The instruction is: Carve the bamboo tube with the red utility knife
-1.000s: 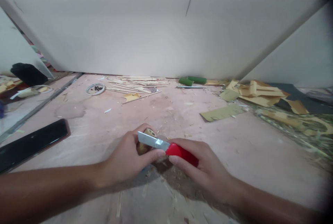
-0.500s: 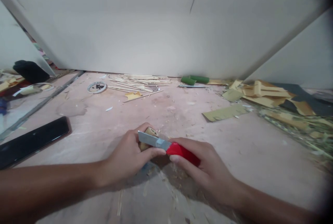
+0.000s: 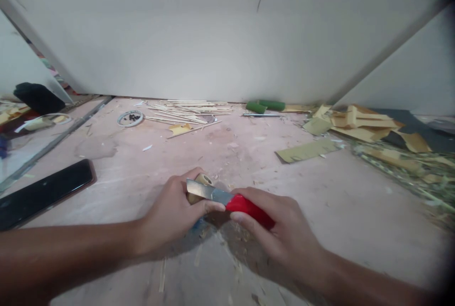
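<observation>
My left hand (image 3: 177,211) is closed around a short tan piece of bamboo (image 3: 194,198), whose end with dark openings faces up and away. In my right hand (image 3: 273,220) is a knife with a red handle (image 3: 250,211). Its broad flat blade (image 3: 209,192) points left and lies across the near side of the bamboo piece. My left thumb rests close under the blade, near the handle. The far fingers of the left hand are hidden behind the piece. Small shavings (image 3: 241,235) are scattered on the work surface below both hands.
A phone (image 3: 46,194) lies at the left. Along the back are a round dish (image 3: 130,118) with dark bits, thin sticks (image 3: 181,112) and green tube pieces (image 3: 266,106). Sandpaper-like strip (image 3: 305,151), paper scraps (image 3: 366,125) and plant shreds (image 3: 408,168) lie right. A white panel (image 3: 199,35) stands behind.
The blade has tilted slightly, and its face now catches light differently. Both hands keep their grips in nearly the same place. The view has shifted a little.
</observation>
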A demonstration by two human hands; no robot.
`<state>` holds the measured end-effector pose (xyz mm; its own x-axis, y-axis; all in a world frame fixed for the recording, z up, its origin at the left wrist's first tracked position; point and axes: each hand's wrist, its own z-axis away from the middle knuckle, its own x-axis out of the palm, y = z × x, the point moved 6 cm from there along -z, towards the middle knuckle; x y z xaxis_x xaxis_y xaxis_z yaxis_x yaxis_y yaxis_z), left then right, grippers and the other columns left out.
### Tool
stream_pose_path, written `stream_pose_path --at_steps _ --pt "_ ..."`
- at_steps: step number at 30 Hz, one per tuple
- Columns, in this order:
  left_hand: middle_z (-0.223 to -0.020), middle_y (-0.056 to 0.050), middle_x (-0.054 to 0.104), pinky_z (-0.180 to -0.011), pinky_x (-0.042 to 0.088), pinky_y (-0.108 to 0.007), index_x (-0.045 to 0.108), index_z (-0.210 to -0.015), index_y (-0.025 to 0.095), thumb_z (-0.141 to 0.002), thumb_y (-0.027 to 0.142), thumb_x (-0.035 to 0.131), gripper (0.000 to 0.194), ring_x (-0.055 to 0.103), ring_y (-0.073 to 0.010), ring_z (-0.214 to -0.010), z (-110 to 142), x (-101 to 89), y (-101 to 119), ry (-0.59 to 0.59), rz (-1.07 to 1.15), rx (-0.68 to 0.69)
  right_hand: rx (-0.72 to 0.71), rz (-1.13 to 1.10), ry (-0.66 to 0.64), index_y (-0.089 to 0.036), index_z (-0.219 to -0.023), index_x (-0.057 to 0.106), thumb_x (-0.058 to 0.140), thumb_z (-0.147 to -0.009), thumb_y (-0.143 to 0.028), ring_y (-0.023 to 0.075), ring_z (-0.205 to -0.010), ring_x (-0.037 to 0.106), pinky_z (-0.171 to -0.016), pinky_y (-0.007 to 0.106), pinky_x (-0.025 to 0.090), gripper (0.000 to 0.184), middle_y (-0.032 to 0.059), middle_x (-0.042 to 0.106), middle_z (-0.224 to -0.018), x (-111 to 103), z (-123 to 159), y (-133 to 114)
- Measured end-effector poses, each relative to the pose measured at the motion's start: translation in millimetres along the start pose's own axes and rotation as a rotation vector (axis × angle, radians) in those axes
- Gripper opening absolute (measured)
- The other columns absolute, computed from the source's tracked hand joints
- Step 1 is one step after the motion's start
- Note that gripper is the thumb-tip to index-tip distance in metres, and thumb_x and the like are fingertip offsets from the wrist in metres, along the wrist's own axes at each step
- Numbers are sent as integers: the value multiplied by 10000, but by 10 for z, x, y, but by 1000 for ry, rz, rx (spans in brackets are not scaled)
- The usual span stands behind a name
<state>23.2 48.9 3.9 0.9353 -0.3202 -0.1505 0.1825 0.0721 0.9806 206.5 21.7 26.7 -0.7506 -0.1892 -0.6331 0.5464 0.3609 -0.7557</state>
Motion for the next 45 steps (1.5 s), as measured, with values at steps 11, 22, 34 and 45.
stream_pose_path --at_steps 11,22,34,45 --pt "-679 60 561 -603 384 -236 548 -768 188 -820 394 827 351 505 -123 -660 7 -58 42 57 -126 35 73 -13 49 -246 -973 695 608 -1018 -437 174 -700 636 -638 272 445 215 -14 731 -820 -14 -22 70" --pt "-818 49 498 -679 403 -244 514 -929 204 -960 379 685 246 461 -121 -738 -2 -75 96 -33 -41 153 111 -126 147 -240 -971 643 598 -1035 -399 156 -739 618 -684 259 468 178 -29 695 -831 -140 -121 192" --pt "-904 20 588 -735 456 -250 505 -1093 232 -896 261 753 318 561 -141 -806 39 -15 159 -192 101 197 -112 32 -113 -262 -1073 660 632 -1022 -369 145 -743 651 -684 252 445 122 -26 737 -889 -19 -74 31" --pt "-809 34 655 -675 438 -269 587 -1014 236 -828 370 824 330 597 -172 -756 41 -33 103 -64 -252 161 -108 47 -122 -246 -1047 672 622 -1019 -359 158 -755 664 -683 254 439 127 -8 749 -900 -14 -81 17"
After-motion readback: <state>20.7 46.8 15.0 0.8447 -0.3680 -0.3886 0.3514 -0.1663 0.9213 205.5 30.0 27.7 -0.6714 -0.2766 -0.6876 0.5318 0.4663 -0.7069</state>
